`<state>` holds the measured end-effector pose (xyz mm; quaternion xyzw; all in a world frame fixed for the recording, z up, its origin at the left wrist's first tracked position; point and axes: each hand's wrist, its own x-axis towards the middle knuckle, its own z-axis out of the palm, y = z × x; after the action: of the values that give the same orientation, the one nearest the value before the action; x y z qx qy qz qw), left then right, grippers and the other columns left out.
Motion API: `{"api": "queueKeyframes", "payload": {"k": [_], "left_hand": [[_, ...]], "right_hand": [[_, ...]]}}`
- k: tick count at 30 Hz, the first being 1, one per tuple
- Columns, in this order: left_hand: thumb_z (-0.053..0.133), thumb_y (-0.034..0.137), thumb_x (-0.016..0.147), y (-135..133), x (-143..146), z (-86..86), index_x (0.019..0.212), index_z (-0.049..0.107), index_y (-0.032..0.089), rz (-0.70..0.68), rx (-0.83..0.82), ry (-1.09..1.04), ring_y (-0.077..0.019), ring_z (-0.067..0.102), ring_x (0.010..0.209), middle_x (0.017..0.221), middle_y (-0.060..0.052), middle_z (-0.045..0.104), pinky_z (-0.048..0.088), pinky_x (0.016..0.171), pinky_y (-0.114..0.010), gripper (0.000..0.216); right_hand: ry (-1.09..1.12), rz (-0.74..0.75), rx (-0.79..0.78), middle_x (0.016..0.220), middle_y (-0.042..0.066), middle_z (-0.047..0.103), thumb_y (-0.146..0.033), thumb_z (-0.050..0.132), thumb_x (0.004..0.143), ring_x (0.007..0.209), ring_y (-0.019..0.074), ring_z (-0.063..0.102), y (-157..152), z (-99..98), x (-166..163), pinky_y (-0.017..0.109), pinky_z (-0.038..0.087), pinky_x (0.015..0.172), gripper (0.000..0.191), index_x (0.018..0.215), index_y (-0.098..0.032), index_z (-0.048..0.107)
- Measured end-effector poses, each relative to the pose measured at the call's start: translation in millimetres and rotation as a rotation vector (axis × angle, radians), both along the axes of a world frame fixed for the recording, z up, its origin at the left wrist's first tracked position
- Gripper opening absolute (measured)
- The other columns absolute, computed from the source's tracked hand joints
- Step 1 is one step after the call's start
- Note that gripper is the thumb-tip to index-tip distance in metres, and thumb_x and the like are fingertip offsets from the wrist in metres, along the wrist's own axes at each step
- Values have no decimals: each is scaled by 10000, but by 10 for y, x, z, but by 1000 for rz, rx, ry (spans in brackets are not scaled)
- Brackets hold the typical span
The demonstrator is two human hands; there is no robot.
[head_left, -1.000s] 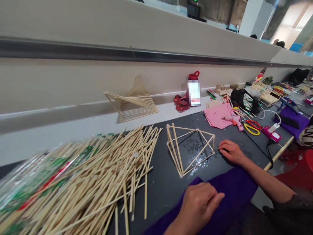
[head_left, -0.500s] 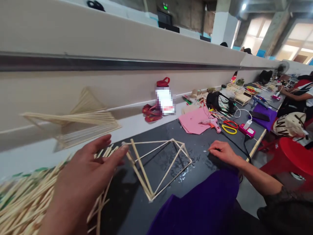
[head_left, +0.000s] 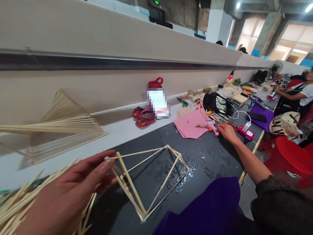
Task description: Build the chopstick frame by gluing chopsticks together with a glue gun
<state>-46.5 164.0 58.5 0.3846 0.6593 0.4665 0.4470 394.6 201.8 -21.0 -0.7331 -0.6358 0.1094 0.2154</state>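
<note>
- Left hand (head_left: 70,189): raised over the near edge of the table, with fingertips (head_left: 107,159) above and thumb below closed about the left corner of the stick frame (head_left: 129,183).
- Stick frame: an open tent-shaped skeleton of thin wooden sticks. Its left corner is held in the left hand. Its right end is over the black table (head_left: 220,160), beside shiny dried glue spots.
- Loose sticks (head_left: 14,205): a blurred heap under and to the left of the left hand.
- Right hand (head_left: 226,130): stretched far forward, fingers curled at the handle end of the pink glue gun (head_left: 206,124). Whether it grips the gun cannot be told.
- Pink paper (head_left: 188,127): sheets lying under the nozzle end of the glue gun.
- Pink power box (head_left: 244,133): just to the right of the right hand, with a white cable rising from it.
- Stick fan (head_left: 61,127): a finished layered piece leaning on the pale ledge, behind the left hand.
- Red-lidded jar (head_left: 156,98): upright on the ledge, between the stick fan and the pink paper.
- Purple cloth (head_left: 207,209): at the near edge, below the stick frame.
</note>
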Motion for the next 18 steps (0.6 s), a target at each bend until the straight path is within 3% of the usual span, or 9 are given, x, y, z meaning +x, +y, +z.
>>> {"api": "queueKeyframes", "payload": {"k": [6, 11, 15, 18], "left_hand": [[878, 631, 422, -22, 9, -9, 884, 748, 190, -78, 55, -4, -118, 547, 499, 622, 18, 672, 433, 411, -202, 652], [907, 534, 366, -30, -44, -59, 884, 732, 201, -126, 37, -75, -116, 537, 546, 650, 26, 654, 433, 429, -187, 640], [889, 446, 451, -21, -110, -130, 984, 722, 236, -225, 29, -90, -109, 513, 581, 659, 48, 625, 429, 462, -172, 597], [885, 405, 470, -17, -120, -148, 976, 721, 241, -225, 19, -101, -107, 511, 585, 704, 45, 643, 424, 464, -176, 556]], "right_hand": [[21, 19, -149, 1209, 92, 606, -360, 591, 955, 1028, 208, 624, 78, -33, 18, 407, 547, 870, 341, 1223, -149, 591], [69, -1, -242, 1215, 88, 606, -364, 604, 945, 1031, 217, 624, 128, -31, 60, 399, 550, 857, 351, 1216, -142, 599], [111, -34, -310, 1213, 88, 608, -363, 604, 944, 1022, 214, 626, 179, 6, 85, 393, 553, 849, 351, 1216, -142, 599], [133, -60, -332, 1196, 86, 615, -366, 600, 947, 1008, 208, 630, 190, 49, 56, 388, 554, 843, 341, 1204, -141, 604]]}}
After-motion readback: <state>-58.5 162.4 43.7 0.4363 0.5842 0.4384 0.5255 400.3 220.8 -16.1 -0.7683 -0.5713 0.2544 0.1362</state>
